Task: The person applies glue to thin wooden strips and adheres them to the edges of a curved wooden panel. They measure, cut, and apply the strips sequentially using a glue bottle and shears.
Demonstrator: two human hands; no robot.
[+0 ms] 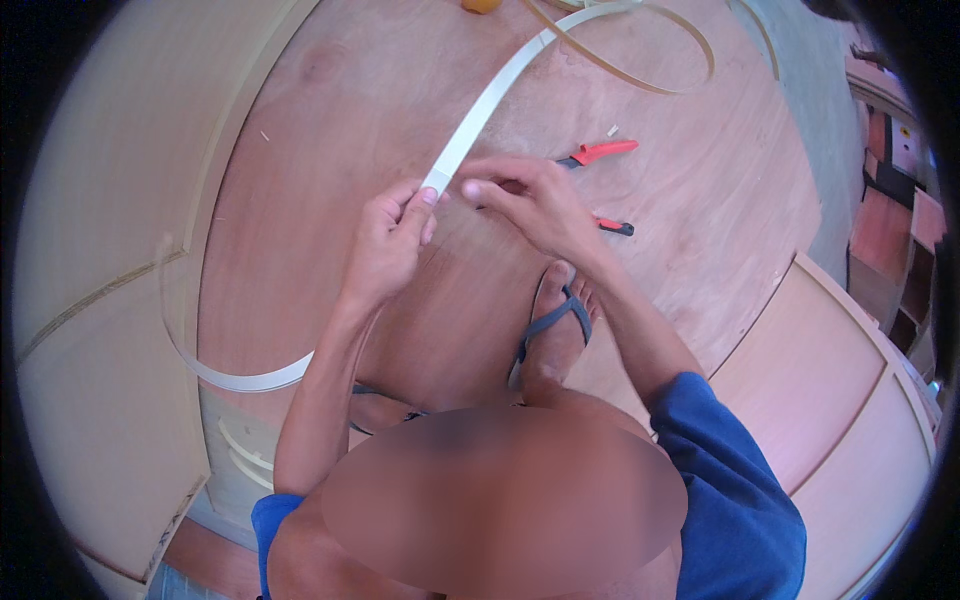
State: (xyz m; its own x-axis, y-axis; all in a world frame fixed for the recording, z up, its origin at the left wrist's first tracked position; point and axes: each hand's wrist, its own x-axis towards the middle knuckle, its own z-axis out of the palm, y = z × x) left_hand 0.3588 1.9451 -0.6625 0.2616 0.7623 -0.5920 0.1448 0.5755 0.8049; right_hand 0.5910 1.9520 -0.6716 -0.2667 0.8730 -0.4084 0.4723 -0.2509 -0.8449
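Note:
My left hand (398,235) grips a long white flexible strip (487,105) between thumb and fingers; the strip arches away at the top and loops down past my left forearm. Just right of it, my right hand (525,205) has its thumb apart from loosely bent fingers, close to the strip, with nothing visible held. Beyond that hand a red-handled tool (607,148) lies on the reddish plywood sheet (300,160), its dark end partly hidden. A second red-and-black handle (615,226) shows beside my right wrist, the rest hidden.
Pale panels (120,150) border the left; more panels (820,360) lie at lower right. A tan coiled strip (705,60) and an orange object (480,4) are at the top. Wooden boxes (878,250) stand at far right. My sandalled foot (555,330) is on the plywood.

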